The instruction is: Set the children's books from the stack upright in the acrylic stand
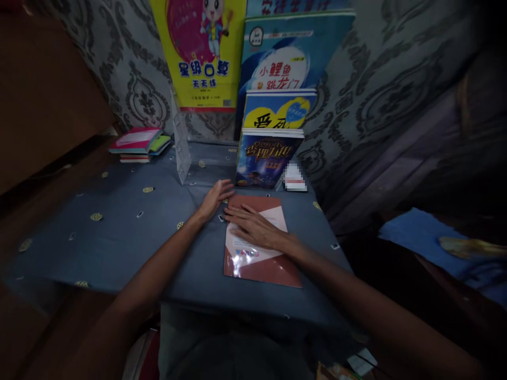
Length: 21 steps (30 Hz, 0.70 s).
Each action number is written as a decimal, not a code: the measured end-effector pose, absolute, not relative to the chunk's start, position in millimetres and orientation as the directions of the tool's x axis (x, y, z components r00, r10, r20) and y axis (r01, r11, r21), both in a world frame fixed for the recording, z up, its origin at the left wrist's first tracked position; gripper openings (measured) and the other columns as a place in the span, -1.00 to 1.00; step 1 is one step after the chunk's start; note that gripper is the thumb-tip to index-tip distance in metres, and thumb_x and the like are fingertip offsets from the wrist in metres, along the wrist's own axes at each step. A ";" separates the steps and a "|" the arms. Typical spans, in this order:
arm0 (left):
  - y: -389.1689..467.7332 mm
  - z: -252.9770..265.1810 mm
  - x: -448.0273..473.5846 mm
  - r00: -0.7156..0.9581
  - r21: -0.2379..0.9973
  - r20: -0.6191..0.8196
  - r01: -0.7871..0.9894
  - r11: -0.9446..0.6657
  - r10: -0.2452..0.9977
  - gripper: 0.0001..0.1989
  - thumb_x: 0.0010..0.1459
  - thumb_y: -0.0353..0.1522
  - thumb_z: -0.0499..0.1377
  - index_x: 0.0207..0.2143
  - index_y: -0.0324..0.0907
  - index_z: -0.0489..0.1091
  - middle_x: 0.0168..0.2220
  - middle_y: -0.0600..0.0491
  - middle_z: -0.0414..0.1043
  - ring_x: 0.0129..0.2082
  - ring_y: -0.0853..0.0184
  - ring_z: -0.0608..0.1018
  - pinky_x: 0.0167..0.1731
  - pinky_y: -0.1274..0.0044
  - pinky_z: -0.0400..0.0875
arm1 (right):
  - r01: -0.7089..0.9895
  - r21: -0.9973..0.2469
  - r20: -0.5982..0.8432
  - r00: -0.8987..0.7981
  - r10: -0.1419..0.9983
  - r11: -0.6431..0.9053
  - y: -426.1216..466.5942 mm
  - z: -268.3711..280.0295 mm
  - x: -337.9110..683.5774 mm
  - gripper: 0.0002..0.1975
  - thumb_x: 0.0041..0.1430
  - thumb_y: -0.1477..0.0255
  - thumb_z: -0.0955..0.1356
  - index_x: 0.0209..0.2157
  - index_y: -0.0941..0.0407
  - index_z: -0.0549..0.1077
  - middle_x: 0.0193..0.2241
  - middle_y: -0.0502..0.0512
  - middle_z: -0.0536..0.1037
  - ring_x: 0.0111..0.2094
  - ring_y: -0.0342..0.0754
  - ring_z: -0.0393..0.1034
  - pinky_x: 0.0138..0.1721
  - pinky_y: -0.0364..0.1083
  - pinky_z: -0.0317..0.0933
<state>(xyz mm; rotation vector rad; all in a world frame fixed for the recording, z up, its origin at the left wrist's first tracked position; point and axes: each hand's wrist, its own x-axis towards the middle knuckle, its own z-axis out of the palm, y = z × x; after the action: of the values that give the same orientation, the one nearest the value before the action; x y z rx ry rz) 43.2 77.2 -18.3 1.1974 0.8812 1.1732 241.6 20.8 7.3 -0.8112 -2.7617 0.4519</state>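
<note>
A glossy brown book (261,269) with a pale panel on its cover lies on the cloth-covered table. My right hand (255,228) rests flat across it, fingers stretched toward its left edge. Just past the book's upper left corner is my left hand (216,199), its fingers extended and nothing in them. Beyond both hands, a clear stepped book rack (182,142) holds several upright books. In its front right row is a dark blue book (267,158), with a yellow and blue book (279,111) and a teal book (297,47) behind. A yellow workbook (202,63) stands at the rear left.
A small stack of books (138,141) with a pink one on top lies at the table's back left. A white item (295,177), partly blurred, sits right of the rack. Patterned wallpaper (134,68) rises behind, and blue cloth (420,237) lies off to the right.
</note>
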 end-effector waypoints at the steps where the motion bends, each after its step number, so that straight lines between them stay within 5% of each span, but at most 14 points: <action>1: 76.9 -18.0 42.7 0.201 0.981 0.064 -0.194 -0.024 0.977 -0.33 0.37 0.11 -0.09 0.21 -0.21 0.29 0.26 -0.27 0.37 0.19 0.08 0.53 0.27 0.22 0.28 | 0.497 -0.346 0.128 -0.816 0.564 0.796 25.3 7.5 241.5 -0.48 0.47 0.18 0.21 0.33 0.10 0.30 0.38 0.26 0.24 0.43 0.10 0.03 0.42 0.28 -0.14; 10: 71.7 -18.3 44.5 0.225 0.978 0.135 0.123 -0.165 0.965 -0.35 0.39 0.10 -0.17 0.22 -0.17 0.22 0.28 -0.25 0.34 0.14 0.14 0.57 0.21 0.25 0.39 | 0.606 -0.303 0.104 -0.746 0.658 0.735 39.5 6.3 246.5 -0.20 0.36 -0.05 0.23 0.41 0.18 0.14 0.43 0.33 0.11 0.47 0.15 -0.11 0.44 0.27 -0.20; 21: 52.1 -5.6 47.8 0.357 0.764 0.260 0.492 -0.417 0.897 -0.59 0.41 -0.17 -0.04 0.15 -0.19 0.32 0.15 -0.13 0.48 0.17 0.17 0.51 0.22 0.28 0.36 | 0.815 -0.369 0.143 -0.424 0.894 0.446 30.0 -14.9 336.1 -0.38 0.45 0.16 0.13 0.37 0.21 0.22 0.39 0.32 0.22 0.44 0.13 0.00 0.42 0.26 -0.09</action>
<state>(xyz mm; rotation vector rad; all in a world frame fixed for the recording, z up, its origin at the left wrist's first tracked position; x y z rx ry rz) 47.8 52.1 -5.6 2.0451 1.2015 0.9112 336.1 30.0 -14.9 -1.4620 -2.3845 0.3503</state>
